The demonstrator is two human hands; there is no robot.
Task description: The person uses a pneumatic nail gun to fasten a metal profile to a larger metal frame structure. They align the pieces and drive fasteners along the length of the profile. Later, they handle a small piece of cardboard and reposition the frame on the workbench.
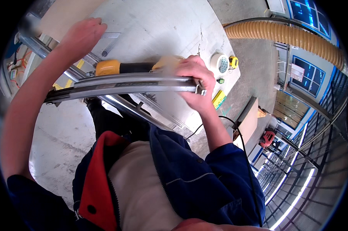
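Note:
My right hand [199,79] is closed around the right end of a long silver metal rail [131,87], made of two parallel profiles. The rail lies across my front, and its left end passes near my left forearm. Just behind it is a yellow and black power tool [135,68] with a bit at its left tip; a blurred patch hides its right end beside my fingers. My left hand [83,36] is closed with its fingers curled above the white table [151,23]. Whatever it may hold is hidden.
A tape roll [219,64], a yellow tape measure [233,62] and a yellow box [219,99] sit at the table's right edge. Metal tubes [133,111] run under the rail. A black cable [241,142] hangs at my right, and a tan ribbed hose [285,34] crosses the upper right.

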